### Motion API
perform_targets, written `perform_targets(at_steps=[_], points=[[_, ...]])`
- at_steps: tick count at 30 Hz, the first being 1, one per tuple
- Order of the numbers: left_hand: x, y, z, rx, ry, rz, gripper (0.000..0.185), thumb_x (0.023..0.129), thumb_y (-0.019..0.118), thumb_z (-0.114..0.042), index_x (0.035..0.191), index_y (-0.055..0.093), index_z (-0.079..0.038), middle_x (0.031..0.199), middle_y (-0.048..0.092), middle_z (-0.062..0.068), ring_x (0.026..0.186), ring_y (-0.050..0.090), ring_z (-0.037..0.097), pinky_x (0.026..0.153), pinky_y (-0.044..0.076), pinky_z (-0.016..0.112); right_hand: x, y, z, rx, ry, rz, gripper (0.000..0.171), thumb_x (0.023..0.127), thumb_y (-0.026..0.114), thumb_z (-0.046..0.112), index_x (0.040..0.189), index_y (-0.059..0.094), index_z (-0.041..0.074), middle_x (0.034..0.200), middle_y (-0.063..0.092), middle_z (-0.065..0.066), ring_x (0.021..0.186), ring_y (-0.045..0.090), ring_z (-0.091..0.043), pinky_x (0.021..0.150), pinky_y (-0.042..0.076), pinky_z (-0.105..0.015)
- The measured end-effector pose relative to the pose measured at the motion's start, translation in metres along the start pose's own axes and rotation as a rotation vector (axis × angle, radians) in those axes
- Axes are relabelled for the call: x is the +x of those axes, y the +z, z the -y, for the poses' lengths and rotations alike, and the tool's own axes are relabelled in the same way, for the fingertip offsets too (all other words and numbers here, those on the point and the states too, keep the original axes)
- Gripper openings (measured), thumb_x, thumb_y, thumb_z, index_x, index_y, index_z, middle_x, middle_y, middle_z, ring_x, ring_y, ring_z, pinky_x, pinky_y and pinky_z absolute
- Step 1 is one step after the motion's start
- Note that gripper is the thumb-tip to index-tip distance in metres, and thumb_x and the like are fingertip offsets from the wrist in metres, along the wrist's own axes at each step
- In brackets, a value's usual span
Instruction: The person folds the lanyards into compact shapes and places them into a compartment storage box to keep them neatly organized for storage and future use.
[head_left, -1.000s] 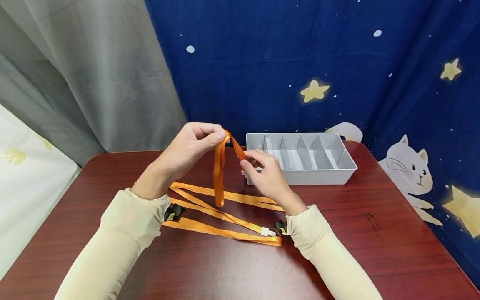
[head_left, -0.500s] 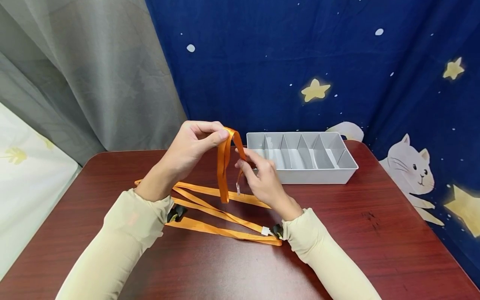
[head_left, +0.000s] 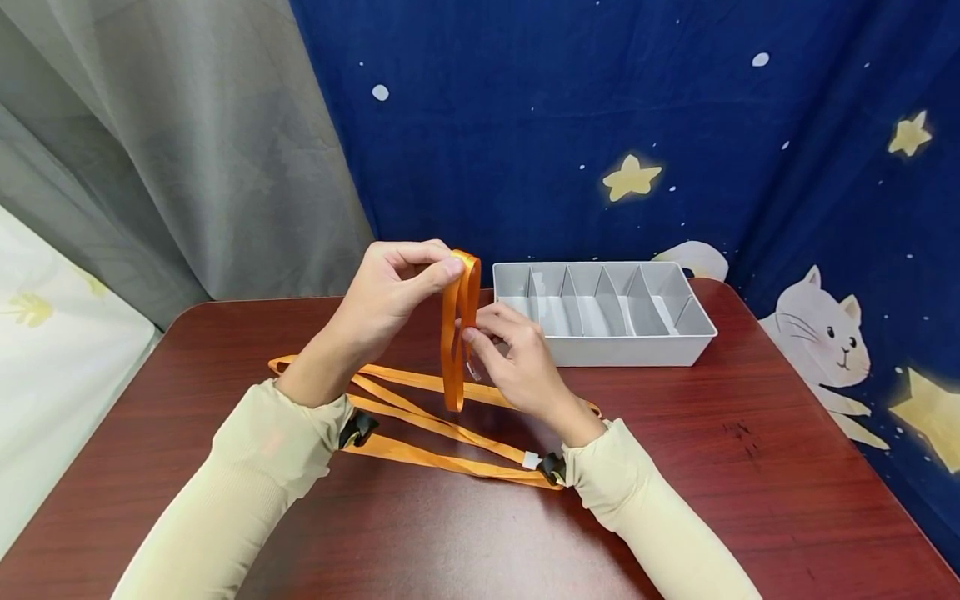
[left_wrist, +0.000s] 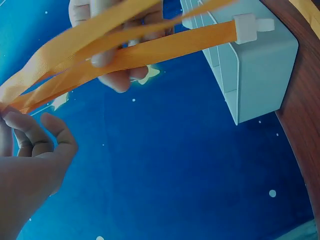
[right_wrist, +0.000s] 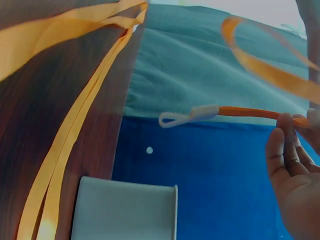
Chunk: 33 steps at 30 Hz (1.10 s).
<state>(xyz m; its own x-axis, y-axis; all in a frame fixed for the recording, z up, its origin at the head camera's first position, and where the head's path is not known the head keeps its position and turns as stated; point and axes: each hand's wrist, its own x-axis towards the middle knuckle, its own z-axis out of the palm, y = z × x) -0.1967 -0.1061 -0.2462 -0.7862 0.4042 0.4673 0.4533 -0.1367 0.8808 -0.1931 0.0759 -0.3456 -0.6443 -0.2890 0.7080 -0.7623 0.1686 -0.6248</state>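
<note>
An orange lanyard strap [head_left: 452, 350] hangs folded in a narrow loop above the table. My left hand [head_left: 448, 260] pinches the top of that fold between thumb and fingers. My right hand [head_left: 472, 332] pinches the same strap lower down, pressing its strands together. A small white end piece [head_left: 472, 372] dangles by my right fingers. The left wrist view has the strap [left_wrist: 125, 50] running to a white clip [left_wrist: 247, 27], with my left fingers [left_wrist: 35, 135] at its end. In the right wrist view my fingers [right_wrist: 292, 155] hold the strap's white looped tip [right_wrist: 190, 116].
More orange lanyards [head_left: 420, 417] lie crossed on the dark red table [head_left: 750, 467] under my hands, with black clips [head_left: 358, 428] near both sleeves. A grey divided tray [head_left: 637, 352] stands behind my right hand. Blue starry cloth and a grey curtain hang behind.
My right hand has moved left and drawn its strand in against the hanging strap, so the loop is narrower. My left hand stays at the top of the fold.
</note>
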Motion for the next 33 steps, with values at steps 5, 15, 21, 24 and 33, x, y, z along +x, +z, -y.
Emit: perform_targets(at_steps=[5, 15, 21, 24, 33], points=[[0.000, 0.000, -0.001, 0.013, -0.002, -0.013, 0.016, 0.097, 0.061, -0.003, 0.092, 0.076, -0.004, 0.087, 0.066, 0.011, 0.085, 0.056, 0.029, 0.077, 0.052, 0.034, 0.001, 0.000, 0.007, 0.049, 0.035, 0.038, 0.016, 0.100, 0.056, 0.006, 0.102, 0.072, 0.002, 0.100, 0.066, -0.005, 0.087, 0.058, -0.016, 0.072, 0.050, -0.027], [0.000, 0.001, 0.000, 0.032, 0.007, -0.040, 0.014, 0.096, 0.063, -0.004, 0.091, 0.076, -0.003, 0.086, 0.065, 0.011, 0.084, 0.056, 0.028, 0.076, 0.052, 0.033, 0.000, 0.002, 0.013, 0.140, 0.050, 0.093, 0.017, 0.100, 0.056, 0.010, 0.105, 0.070, 0.002, 0.099, 0.062, -0.006, 0.083, 0.059, -0.017, 0.070, 0.052, -0.031], [0.001, 0.003, 0.001, 0.062, 0.005, -0.058, 0.012, 0.095, 0.065, -0.005, 0.091, 0.075, -0.001, 0.084, 0.064, 0.010, 0.084, 0.054, 0.028, 0.074, 0.050, 0.032, 0.002, 0.008, 0.018, 0.068, 0.026, 0.080, 0.008, 0.090, 0.073, 0.010, 0.096, 0.069, 0.008, 0.091, 0.059, 0.000, 0.068, 0.052, -0.014, 0.056, 0.044, -0.027], [0.000, 0.003, 0.000, 0.066, 0.007, -0.059, 0.012, 0.095, 0.065, -0.005, 0.091, 0.075, 0.000, 0.084, 0.064, 0.010, 0.083, 0.054, 0.028, 0.074, 0.050, 0.031, 0.003, 0.009, 0.018, 0.042, 0.028, 0.061, 0.007, 0.089, 0.074, 0.008, 0.093, 0.068, 0.008, 0.089, 0.058, 0.001, 0.067, 0.051, -0.013, 0.056, 0.043, -0.026], [0.001, 0.001, -0.001, 0.049, 0.007, -0.058, 0.012, 0.095, 0.064, -0.004, 0.090, 0.076, -0.003, 0.086, 0.065, 0.010, 0.084, 0.056, 0.028, 0.077, 0.052, 0.032, 0.005, 0.009, 0.017, 0.039, 0.041, 0.034, 0.005, 0.092, 0.072, 0.008, 0.088, 0.068, 0.007, 0.081, 0.056, 0.001, 0.066, 0.051, -0.013, 0.056, 0.043, -0.025]])
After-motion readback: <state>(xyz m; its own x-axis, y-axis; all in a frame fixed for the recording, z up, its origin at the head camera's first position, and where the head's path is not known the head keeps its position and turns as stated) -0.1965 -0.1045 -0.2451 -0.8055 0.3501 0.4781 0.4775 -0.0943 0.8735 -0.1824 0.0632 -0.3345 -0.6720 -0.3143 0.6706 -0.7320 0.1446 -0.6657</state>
